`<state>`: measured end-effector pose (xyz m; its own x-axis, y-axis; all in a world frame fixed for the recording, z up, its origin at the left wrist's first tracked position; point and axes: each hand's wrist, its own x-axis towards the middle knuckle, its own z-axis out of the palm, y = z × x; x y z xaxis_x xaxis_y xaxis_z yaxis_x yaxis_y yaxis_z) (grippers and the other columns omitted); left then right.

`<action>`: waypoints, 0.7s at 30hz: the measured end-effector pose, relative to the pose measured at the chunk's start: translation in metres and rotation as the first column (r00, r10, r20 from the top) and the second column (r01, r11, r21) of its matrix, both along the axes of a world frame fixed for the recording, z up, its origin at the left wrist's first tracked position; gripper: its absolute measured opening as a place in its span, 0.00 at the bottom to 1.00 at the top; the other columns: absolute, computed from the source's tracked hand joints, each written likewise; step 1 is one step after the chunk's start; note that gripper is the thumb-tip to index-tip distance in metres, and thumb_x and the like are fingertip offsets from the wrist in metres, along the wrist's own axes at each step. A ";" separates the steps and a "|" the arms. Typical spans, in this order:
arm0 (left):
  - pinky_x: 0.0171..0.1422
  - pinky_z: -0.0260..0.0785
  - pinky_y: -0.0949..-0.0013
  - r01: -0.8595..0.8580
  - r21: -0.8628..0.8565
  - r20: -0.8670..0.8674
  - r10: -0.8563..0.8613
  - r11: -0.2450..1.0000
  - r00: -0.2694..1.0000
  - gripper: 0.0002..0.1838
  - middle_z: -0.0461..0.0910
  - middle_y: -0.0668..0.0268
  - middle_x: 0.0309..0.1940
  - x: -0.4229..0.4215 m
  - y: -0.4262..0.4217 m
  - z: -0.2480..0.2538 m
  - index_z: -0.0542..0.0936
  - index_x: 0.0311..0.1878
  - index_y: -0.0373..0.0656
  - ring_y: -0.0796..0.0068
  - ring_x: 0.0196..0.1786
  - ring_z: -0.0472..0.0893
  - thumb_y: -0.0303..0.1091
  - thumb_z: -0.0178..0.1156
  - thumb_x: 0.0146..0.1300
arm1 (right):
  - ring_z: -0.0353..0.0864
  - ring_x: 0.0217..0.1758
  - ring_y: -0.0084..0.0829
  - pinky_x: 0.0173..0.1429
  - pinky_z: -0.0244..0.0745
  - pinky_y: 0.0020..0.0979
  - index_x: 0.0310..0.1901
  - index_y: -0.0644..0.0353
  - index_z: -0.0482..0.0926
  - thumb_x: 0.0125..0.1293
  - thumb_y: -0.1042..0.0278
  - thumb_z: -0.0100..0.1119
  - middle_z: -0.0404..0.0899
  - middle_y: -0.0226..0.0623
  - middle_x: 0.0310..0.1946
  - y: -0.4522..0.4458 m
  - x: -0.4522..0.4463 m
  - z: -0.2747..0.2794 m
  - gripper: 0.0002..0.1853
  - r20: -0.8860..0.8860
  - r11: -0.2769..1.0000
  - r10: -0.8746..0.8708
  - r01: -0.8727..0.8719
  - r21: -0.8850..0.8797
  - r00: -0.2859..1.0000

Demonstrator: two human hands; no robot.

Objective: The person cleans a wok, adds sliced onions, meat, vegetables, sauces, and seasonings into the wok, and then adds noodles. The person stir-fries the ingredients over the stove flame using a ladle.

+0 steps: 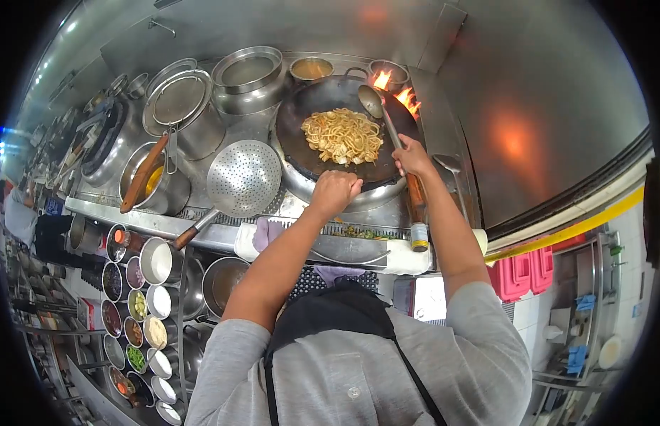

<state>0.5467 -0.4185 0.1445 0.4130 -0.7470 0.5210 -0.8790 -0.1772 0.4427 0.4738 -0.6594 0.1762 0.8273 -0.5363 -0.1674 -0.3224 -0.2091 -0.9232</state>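
Observation:
Thick noodles point(344, 135) with pale pieces mixed in lie heaped in a dark wok point(294, 131) on the stove. My left hand point(336, 193) is closed at the wok's near rim; the part it grips is hidden under the fingers. My right hand point(412, 156) is wrapped round the shaft of a ladle point(371, 101). The ladle's bowl is over the wok's right side, and its wooden handle reaches back under my forearm. Flames point(408, 101) rise at the wok's far right edge.
A perforated strainer point(243, 177) lies left of the wok. Metal pots point(248, 92) stand behind it, and a wooden-handled tool point(144, 174) rests across another pot. Ingredient containers point(156, 331) stand at lower left. A spatula point(449, 165) lies at right, beside a metal wall point(550, 113).

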 end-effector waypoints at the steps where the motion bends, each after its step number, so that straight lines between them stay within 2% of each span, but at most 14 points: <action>1: 0.39 0.70 0.53 -0.002 0.005 -0.013 0.002 1.000 1.000 0.16 0.79 0.57 0.23 0.000 0.000 0.001 0.78 0.21 0.43 0.54 0.31 0.79 0.40 0.58 0.62 | 0.72 0.17 0.25 0.18 0.70 0.30 0.73 0.64 0.56 0.57 0.78 0.55 0.74 0.34 0.19 0.001 0.012 0.000 0.39 -0.027 1.000 0.013 -0.013 -0.010 1.000; 2: 0.39 0.70 0.53 -0.011 0.006 -0.013 0.011 1.000 1.000 0.16 0.79 0.57 0.23 0.000 0.000 0.001 0.78 0.21 0.43 0.54 0.31 0.79 0.40 0.58 0.62 | 0.72 0.17 0.25 0.18 0.70 0.30 0.73 0.64 0.56 0.57 0.78 0.55 0.74 0.34 0.19 0.003 0.021 -0.001 0.39 -0.027 1.000 0.022 -0.022 -0.009 0.999; 4: 0.42 0.70 0.54 -0.023 0.067 -0.014 0.024 0.997 1.000 0.15 0.80 0.57 0.23 0.000 0.000 0.002 0.79 0.23 0.42 0.55 0.32 0.80 0.40 0.60 0.61 | 0.69 0.16 0.19 0.14 0.66 0.27 0.71 0.56 0.62 0.57 0.80 0.54 0.72 0.31 0.19 0.010 0.037 -0.005 0.36 -0.030 0.980 0.199 -0.199 -0.003 0.980; 5: 0.42 0.70 0.54 -0.028 0.071 -0.015 0.029 0.997 0.999 0.15 0.80 0.57 0.23 0.000 0.000 0.001 0.79 0.23 0.42 0.55 0.32 0.80 0.40 0.60 0.61 | 0.78 0.24 0.28 0.26 0.76 0.33 0.69 0.44 0.68 0.57 0.78 0.54 0.78 0.40 0.24 0.026 0.033 0.009 0.35 -0.115 0.966 0.219 -0.231 -0.113 0.969; 6: 0.41 0.70 0.54 -0.023 0.046 -0.004 0.023 0.999 1.000 0.15 0.80 0.57 0.23 0.002 0.000 0.000 0.79 0.22 0.43 0.55 0.31 0.80 0.40 0.59 0.62 | 0.78 0.24 0.28 0.26 0.76 0.33 0.69 0.44 0.68 0.57 0.78 0.54 0.78 0.40 0.24 0.028 0.029 0.004 0.35 -0.114 0.966 0.220 -0.233 -0.109 0.969; 7: 0.39 0.70 0.53 -0.014 0.022 0.005 0.014 1.000 1.000 0.15 0.80 0.57 0.23 0.001 -0.001 -0.002 0.79 0.22 0.43 0.54 0.30 0.80 0.41 0.59 0.62 | 0.79 0.28 0.33 0.32 0.76 0.36 0.69 0.48 0.68 0.57 0.78 0.55 0.78 0.41 0.26 0.028 0.023 -0.002 0.34 -0.010 0.856 0.351 -0.326 -0.402 0.936; 8: 0.39 0.70 0.53 -0.010 0.024 0.004 0.010 1.000 1.000 0.15 0.80 0.57 0.23 0.001 0.000 -0.001 0.79 0.22 0.43 0.54 0.30 0.80 0.41 0.59 0.62 | 0.80 0.32 0.39 0.39 0.76 0.39 0.68 0.52 0.67 0.56 0.79 0.55 0.78 0.42 0.29 0.036 0.015 0.003 0.34 0.047 0.662 0.495 -0.341 -0.667 0.868; 9: 0.39 0.70 0.53 -0.008 0.026 0.003 0.008 1.000 1.000 0.15 0.80 0.57 0.23 0.001 0.000 0.000 0.79 0.22 0.43 0.54 0.30 0.80 0.41 0.59 0.62 | 0.78 0.43 0.48 0.51 0.72 0.41 0.70 0.50 0.65 0.56 0.80 0.55 0.78 0.48 0.37 0.034 0.003 0.016 0.36 -0.152 0.604 0.494 -0.464 -0.647 0.856; 10: 0.39 0.71 0.53 -0.006 0.025 0.002 0.006 1.000 1.000 0.15 0.80 0.57 0.23 0.001 0.000 0.001 0.79 0.22 0.43 0.54 0.30 0.80 0.41 0.59 0.62 | 0.78 0.43 0.48 0.51 0.72 0.41 0.70 0.50 0.65 0.56 0.80 0.55 0.78 0.48 0.37 0.039 -0.015 0.036 0.36 -0.153 0.606 0.491 -0.462 -0.648 0.858; 12: 0.39 0.70 0.53 -0.003 0.027 0.001 0.003 1.000 1.000 0.15 0.80 0.57 0.23 0.002 0.000 -0.001 0.79 0.22 0.43 0.54 0.30 0.79 0.41 0.59 0.62 | 0.78 0.44 0.48 0.52 0.72 0.42 0.71 0.49 0.63 0.55 0.81 0.54 0.77 0.50 0.40 0.039 -0.052 0.059 0.38 -0.437 0.447 0.313 -0.537 -0.716 0.843; 16: 0.39 0.70 0.53 -0.002 0.030 -0.033 0.003 1.000 0.999 0.16 0.79 0.56 0.23 0.001 0.001 0.002 0.79 0.22 0.42 0.52 0.30 0.79 0.41 0.59 0.62 | 0.78 0.46 0.46 0.55 0.72 0.42 0.71 0.50 0.62 0.55 0.81 0.52 0.77 0.50 0.45 0.018 -0.100 0.045 0.38 -0.378 0.520 0.270 -0.465 -0.717 0.885; 18: 0.41 0.70 0.53 0.002 0.053 -0.031 0.000 0.999 1.000 0.16 0.80 0.56 0.23 0.000 0.001 0.002 0.79 0.23 0.42 0.53 0.30 0.80 0.41 0.59 0.62 | 0.78 0.45 0.47 0.54 0.72 0.40 0.72 0.53 0.61 0.56 0.79 0.52 0.78 0.51 0.46 0.002 -0.112 0.005 0.38 -0.049 0.569 0.280 -0.207 -0.796 0.959; 19: 0.43 0.70 0.53 -0.002 0.075 -0.028 0.004 0.997 1.000 0.16 0.80 0.56 0.23 0.001 0.000 0.002 0.79 0.23 0.41 0.53 0.31 0.80 0.41 0.59 0.63 | 0.78 0.45 0.47 0.54 0.72 0.40 0.72 0.53 0.61 0.56 0.79 0.52 0.78 0.51 0.46 0.005 -0.114 0.006 0.38 -0.046 0.571 0.272 -0.199 -0.797 0.961; 21: 0.42 0.70 0.53 0.018 0.058 -0.024 -0.016 0.998 1.000 0.16 0.80 0.55 0.23 0.001 0.001 0.002 0.78 0.23 0.41 0.53 0.30 0.80 0.41 0.59 0.63 | 0.75 0.60 0.52 0.63 0.69 0.40 0.71 0.56 0.60 0.56 0.74 0.55 0.75 0.58 0.56 0.022 -0.115 0.016 0.37 -0.246 0.830 0.017 -0.151 -0.537 0.969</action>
